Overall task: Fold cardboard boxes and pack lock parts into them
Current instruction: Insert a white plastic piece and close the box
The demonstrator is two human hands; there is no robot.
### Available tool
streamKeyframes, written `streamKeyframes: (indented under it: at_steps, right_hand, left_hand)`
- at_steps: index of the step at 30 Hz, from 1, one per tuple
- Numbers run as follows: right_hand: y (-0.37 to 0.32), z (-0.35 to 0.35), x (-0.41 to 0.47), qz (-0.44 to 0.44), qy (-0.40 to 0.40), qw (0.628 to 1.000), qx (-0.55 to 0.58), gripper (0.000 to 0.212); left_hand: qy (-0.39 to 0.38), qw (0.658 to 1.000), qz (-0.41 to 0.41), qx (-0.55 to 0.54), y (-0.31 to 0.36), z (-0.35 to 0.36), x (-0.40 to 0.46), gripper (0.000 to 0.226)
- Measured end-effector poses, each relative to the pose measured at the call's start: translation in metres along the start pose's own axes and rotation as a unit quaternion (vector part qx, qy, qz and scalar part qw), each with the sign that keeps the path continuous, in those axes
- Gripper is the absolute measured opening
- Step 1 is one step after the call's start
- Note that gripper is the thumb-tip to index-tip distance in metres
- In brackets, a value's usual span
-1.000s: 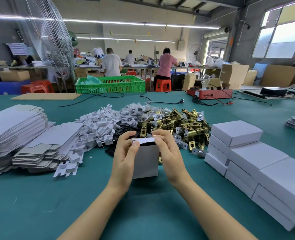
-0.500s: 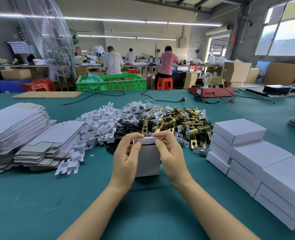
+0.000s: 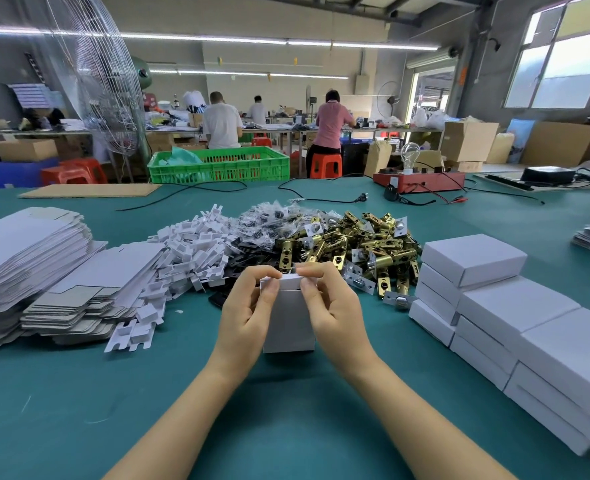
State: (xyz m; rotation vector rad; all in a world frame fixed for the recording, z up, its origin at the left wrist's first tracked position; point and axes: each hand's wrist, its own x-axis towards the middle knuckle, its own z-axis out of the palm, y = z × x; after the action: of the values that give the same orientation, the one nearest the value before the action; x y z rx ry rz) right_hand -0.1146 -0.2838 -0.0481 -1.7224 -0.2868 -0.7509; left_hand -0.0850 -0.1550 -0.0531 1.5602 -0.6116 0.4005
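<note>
A: We note a small white box [image 3: 288, 323] standing upright on the green table [image 3: 79, 410], at its middle near edge. Our left hand [image 3: 248, 313] and right hand [image 3: 331, 310] flank it, fingers and thumbs curled, pinching the top flap.

B: Is the flap closed?

A: We can't quite tell; fingertips cover the seam.

B: And around it?

A: Just behind the box we log a heap of brass latch parts [image 3: 352, 247]. Left of those lie black plates [image 3: 252, 251], then white plastic inserts [image 3: 189, 254], with clear bagged bits [image 3: 269, 220] farther back. Flat box blanks [image 3: 27, 261] are stacked at far left. Finished white boxes [image 3: 494, 306] are stacked to our right. A green crate [image 3: 217, 164] sits at the table's far edge.
</note>
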Motion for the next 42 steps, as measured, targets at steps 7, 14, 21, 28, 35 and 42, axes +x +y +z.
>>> streamKeyframes:
  at_steps: [7,14,21,28,35,42]
  right_hand:
    - [0.011,0.001,-0.003,-0.062,0.029,0.997,-0.04,0.017]
    - [0.019,0.001,-0.005,-0.114,0.03,0.989,-0.086,0.012]
    - [0.025,0.0,-0.009,-0.063,-0.004,0.994,-0.087,0.022]
    - [0.015,0.0,-0.006,0.171,-0.041,0.984,0.001,0.044]
    - [-0.006,0.005,0.0,0.245,-0.202,0.919,-0.235,0.099]
    - [-0.046,-0.026,0.013,0.294,-0.159,0.912,-0.236,0.106]
  left_hand:
    - [-0.011,1.0,0.002,0.002,-0.004,-0.003,0.0,0.017]
    - [-0.024,0.995,0.083,0.05,-0.014,-0.005,0.002,0.015]
    - [-0.046,0.997,0.017,0.055,-0.024,-0.004,-0.006,0.023]
    - [-0.002,0.977,-0.213,-0.028,-0.025,-0.007,0.002,0.015]
    - [0.049,0.956,-0.289,0.005,-0.033,-0.004,0.009,0.043]
    - [-0.055,0.898,-0.374,-0.226,-0.019,-0.004,0.011,0.055]
